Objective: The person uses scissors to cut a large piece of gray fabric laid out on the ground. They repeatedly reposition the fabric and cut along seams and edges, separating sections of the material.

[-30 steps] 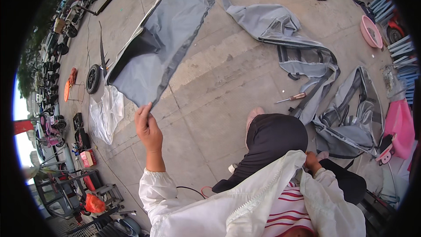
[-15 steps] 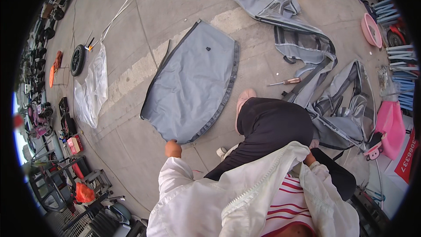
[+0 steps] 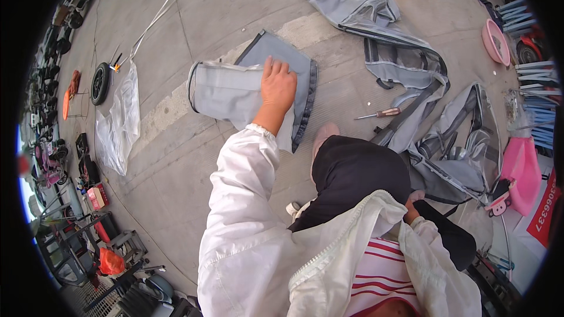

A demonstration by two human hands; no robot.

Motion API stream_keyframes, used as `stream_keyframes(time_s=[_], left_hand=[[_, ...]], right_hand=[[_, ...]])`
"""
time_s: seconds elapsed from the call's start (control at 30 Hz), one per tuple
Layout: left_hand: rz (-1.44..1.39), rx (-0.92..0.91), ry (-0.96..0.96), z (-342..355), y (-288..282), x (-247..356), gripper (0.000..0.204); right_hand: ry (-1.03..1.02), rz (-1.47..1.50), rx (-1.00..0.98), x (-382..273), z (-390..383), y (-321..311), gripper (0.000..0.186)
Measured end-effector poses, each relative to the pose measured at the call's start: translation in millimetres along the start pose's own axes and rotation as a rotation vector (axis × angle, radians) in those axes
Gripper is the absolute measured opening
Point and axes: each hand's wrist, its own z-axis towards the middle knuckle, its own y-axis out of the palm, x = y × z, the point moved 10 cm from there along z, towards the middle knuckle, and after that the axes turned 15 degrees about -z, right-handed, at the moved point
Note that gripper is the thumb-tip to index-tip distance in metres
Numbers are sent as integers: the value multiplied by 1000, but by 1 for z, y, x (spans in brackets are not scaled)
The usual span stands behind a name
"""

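Observation:
A grey fabric panel (image 3: 235, 89) with dark edging lies on the concrete, its near part folded over toward the far side. My left hand (image 3: 278, 89) reaches over it, back upward, with its curled fingers closed on the turned-over fabric. The paler underside shows along the fold, and the far corner stays flat beneath. My right hand (image 3: 412, 210) rests low beside my right leg, partly covered by my jacket and trousers; its fingers cannot be made out. Nearest to my raised knee lies a screwdriver (image 3: 388, 113) with a brown handle.
A grey fabric cover with clear windows (image 3: 405, 70) sprawls in a heap to the right. Clear plastic sheeting (image 3: 120, 120) and a small black wheel (image 3: 100, 83) lie at left. Beyond the cover are a pink basin (image 3: 496, 42) and blue-legged stools (image 3: 539, 108).
My left hand has swung forward and to the right, carrying the panel's near edge over onto its far part. My right hand has hardly moved.

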Motion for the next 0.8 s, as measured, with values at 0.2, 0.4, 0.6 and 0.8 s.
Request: stream_keyframes(time_s=[0.2,0.4,0.6,0.8], left_hand=[[-126,-365,-289,12,131,43,66],[-152,-37,-974,-138,126,-26,74],[-562,-932,-850,-288,220,-64,63],[-648,-759,-842,-196,219,-114,49]], right_hand=[[267,63,-183,-2,-12,-4,61],[104,53,-150,32,-17,23,70],[266,-67,-241,5,-32,-3,61],[546,-78,22,-27,-54,-77,53]])
